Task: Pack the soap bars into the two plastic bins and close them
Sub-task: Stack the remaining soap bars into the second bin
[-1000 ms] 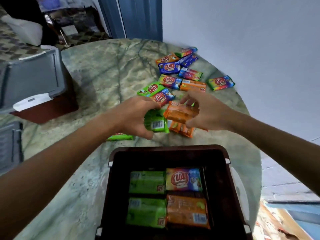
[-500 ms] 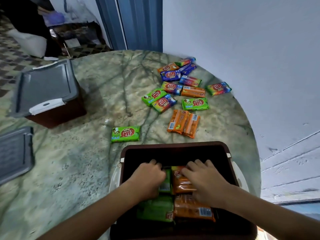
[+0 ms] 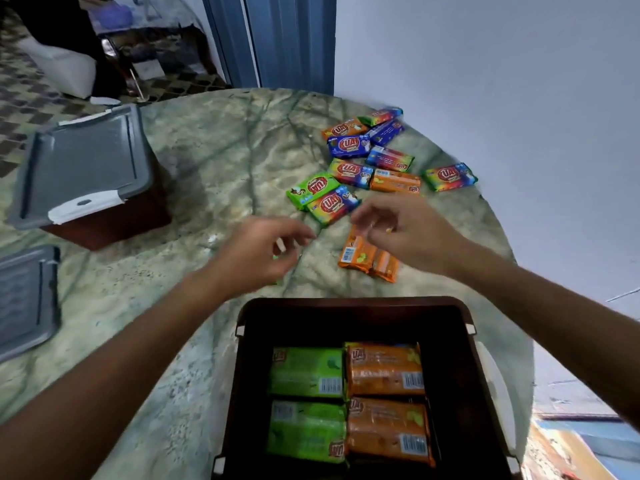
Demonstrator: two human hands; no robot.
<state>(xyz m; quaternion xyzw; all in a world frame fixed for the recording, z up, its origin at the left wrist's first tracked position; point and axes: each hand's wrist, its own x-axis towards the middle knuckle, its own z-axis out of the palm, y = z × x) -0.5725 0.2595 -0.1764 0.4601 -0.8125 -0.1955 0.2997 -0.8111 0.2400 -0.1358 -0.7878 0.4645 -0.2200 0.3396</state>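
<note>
A dark brown open bin [image 3: 346, 303] stands at the near table edge, with two green soap bars [image 3: 306, 372] on the left and two orange ones [image 3: 384, 370] on the right as its top layer. My left hand [image 3: 261, 252] hovers over the table beyond the bin, fingers loosely curled and empty; a sliver of green shows under it. My right hand [image 3: 407, 233] hangs empty just above two orange bars [image 3: 363, 258] lying side by side. Several more bars [image 3: 349, 173] in green, blue, orange and rainbow wrappers lie scattered further back.
A second brown bin with a grey lid [image 3: 86, 161] on it stands at the left of the marble table [image 3: 214, 161]. A loose grey lid [image 3: 24, 299] lies at the far left edge. A wall [image 3: 502, 81] borders the table on the right.
Both hands have come up out of the near bin, leaving a green and an orange bar there, and have moved forward over the loose bars on the table.
</note>
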